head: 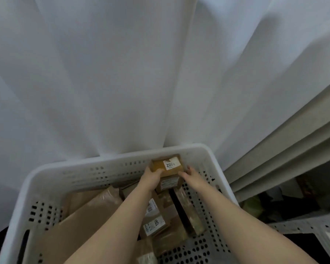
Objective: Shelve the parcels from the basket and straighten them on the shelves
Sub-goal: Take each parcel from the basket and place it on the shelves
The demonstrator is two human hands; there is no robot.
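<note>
We hold a small parcel (167, 166) between both hands at the far end of a white basket (107, 159), close to its far wall. The parcel is a squat box wrapped in brownish-yellow paper, and on its top is a white label with dark digits that read upside down from where we stand. Our left hand (152, 175) grips its left side, with the thumb laid over the top edge. Our right hand (191, 174) rests against its right side, the fingers lying fairly straight along it. The hands are apart, with the box clamped between them. Below our forearms, more parcels (154, 225) lie loose on the basket floor. A wide flat cardboard one (80, 221) is under the left arm, and a long narrow one (191, 212) is under the right arm. Beyond the hands hangs a white curtain (103, 73). To the right of the right hand are pale shelves (293, 149), blurred here, and what stands on them is too dim for us to make out.
</note>
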